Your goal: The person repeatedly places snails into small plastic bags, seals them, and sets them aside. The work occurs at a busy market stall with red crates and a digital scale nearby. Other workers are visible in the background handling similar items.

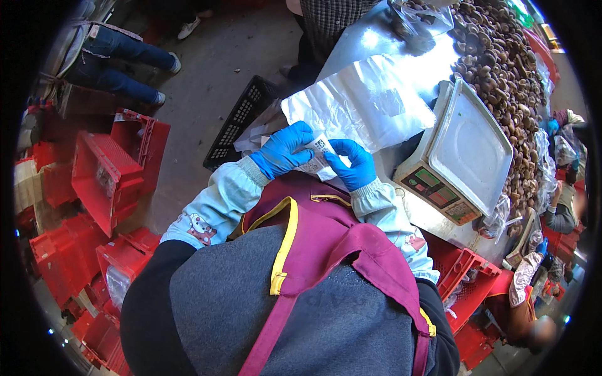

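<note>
Between my hands is a small white printed label that bears writing. My left hand, in a blue glove, pinches its left side. The gloved fingers of my right hand grip its right edge. Just beyond, clear plastic bags lie flat on the metal table, over its near edge. To the right of my hands stands a weighing scale with a bare metal pan and a display panel facing me.
A long heap of mushrooms covers the table's far right side. A black plastic crate stands on the floor left of the table. Red crates are stacked at left, and another red crate sits at lower right. Other people stand around.
</note>
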Motion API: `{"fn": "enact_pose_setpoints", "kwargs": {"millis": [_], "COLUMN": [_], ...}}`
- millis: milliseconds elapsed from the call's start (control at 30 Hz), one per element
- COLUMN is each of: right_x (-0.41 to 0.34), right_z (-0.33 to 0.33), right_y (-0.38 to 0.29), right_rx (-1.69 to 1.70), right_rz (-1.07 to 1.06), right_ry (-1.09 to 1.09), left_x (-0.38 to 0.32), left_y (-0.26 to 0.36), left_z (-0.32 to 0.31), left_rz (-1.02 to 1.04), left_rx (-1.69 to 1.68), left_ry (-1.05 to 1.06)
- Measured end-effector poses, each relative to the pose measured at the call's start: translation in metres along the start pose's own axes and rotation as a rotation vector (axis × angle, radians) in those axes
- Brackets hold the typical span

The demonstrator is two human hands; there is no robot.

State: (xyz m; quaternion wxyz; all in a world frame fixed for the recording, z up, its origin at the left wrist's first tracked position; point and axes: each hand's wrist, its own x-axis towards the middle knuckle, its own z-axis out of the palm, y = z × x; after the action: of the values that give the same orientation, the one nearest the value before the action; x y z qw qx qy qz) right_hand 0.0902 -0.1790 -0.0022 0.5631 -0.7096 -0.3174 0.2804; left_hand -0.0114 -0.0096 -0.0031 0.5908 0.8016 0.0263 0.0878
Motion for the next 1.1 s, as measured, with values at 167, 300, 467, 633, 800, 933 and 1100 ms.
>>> {"fn": "enact_pose_setpoints", "kwargs": {"millis": [167, 300, 467, 633, 800, 933, 1100], "right_x": [0.002, 0.010, 0.017, 0.007, 0.004, 0.008, 0.029], "right_z": [-0.005, -0.010, -0.027, -0.017, -0.018, -0.018, -0.017], "right_y": [0.009, 0.010, 0.025, 0.043, 0.043, 0.034, 0.048], "right_rx": [0.011, -0.011, -0.603, -0.577, -0.773, -0.756, -0.898], "right_rz": [-0.046, -0.069, -0.329, -0.046, -0.081, -0.207, -0.245], "right_ry": [0.039, 0.246, 0.352, 0.044, 0.018, 0.019, 0.054], "left_x": [0.003, 0.028, 0.069, 0.078, 0.035, -0.009, -0.026], "left_y": [-0.010, -0.024, -0.050, -0.058, -0.042, -0.021, -0.005], "left_z": [0.005, 0.013, 0.019, 0.012, -0.002, -0.013, -0.013], "left_rz": [-0.091, -0.396, -0.486, -0.566, -0.597, -0.709, -0.476], "left_rx": [-0.024, -0.148, 0.301, 0.344, -0.213, -0.275, -0.346], "left_ry": [0.062, 0.016, -0.124, -0.224, -0.208, -0.278, -0.253]}}
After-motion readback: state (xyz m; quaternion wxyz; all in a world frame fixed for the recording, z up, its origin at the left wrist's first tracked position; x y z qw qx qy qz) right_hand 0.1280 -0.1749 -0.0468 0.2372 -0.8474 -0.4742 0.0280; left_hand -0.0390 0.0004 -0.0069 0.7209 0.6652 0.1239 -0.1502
